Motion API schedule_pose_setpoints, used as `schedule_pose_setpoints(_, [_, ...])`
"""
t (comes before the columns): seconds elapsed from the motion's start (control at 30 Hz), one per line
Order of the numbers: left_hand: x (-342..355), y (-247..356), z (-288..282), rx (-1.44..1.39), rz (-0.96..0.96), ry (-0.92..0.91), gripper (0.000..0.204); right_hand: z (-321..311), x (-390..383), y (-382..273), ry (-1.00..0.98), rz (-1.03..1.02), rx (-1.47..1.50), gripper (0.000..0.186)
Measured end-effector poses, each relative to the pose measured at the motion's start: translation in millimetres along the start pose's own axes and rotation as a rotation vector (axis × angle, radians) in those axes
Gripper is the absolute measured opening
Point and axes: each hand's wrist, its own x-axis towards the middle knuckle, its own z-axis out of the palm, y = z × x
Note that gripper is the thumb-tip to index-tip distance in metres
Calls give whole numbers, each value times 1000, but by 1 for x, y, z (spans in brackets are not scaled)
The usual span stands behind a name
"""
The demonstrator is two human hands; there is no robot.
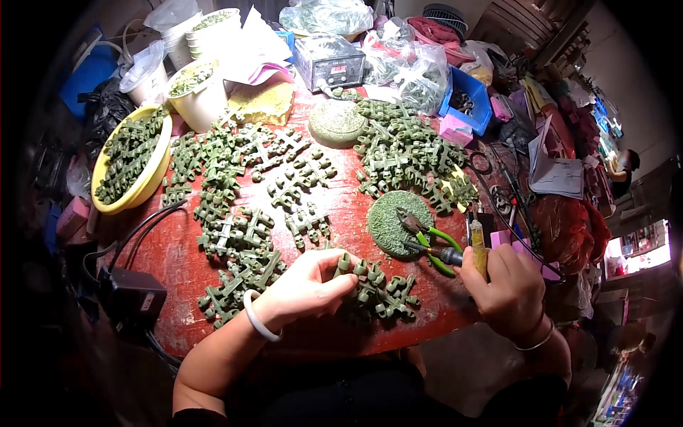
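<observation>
My left hand (313,281), a white bangle at its wrist, pinches a dark green branched wax piece (366,274) near the table's front edge. My right hand (505,288) is closed round a pen-like tool (447,254) with a black grip, its thin tip pointing left toward the green piece. A yellowish, tube-like handle (478,249) stands up beside those fingers; whether it is gripped too, I cannot tell. Just beyond the tool tip, pliers (420,231) with bright green handles lie partly on a round, rough green disc (388,217).
Similar green pieces lie in heaps at the left (235,228) and back right (398,142) of the red table (341,188). A yellow basin (165,153) holds more. Behind stand a control box (331,62) and a blue bin (478,92). A black adapter (131,295) with cables sits left.
</observation>
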Motion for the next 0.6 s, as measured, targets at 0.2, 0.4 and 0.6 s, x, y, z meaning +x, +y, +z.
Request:
schedule_pose_setpoints(0.2, [-2, 0, -2, 2, 5, 9, 18, -1, 2, -2, 3, -33, -36, 4])
schedule_pose_setpoints(0.4, [0, 0, -2, -59, -7, -9, 18, -3, 4, -6, -1, -75, -90, 4])
schedule_pose_setpoints(0.6, [1, 0, -1, -164, -17, -7, 13, -4, 4, -6, 0, -84, -100, 6])
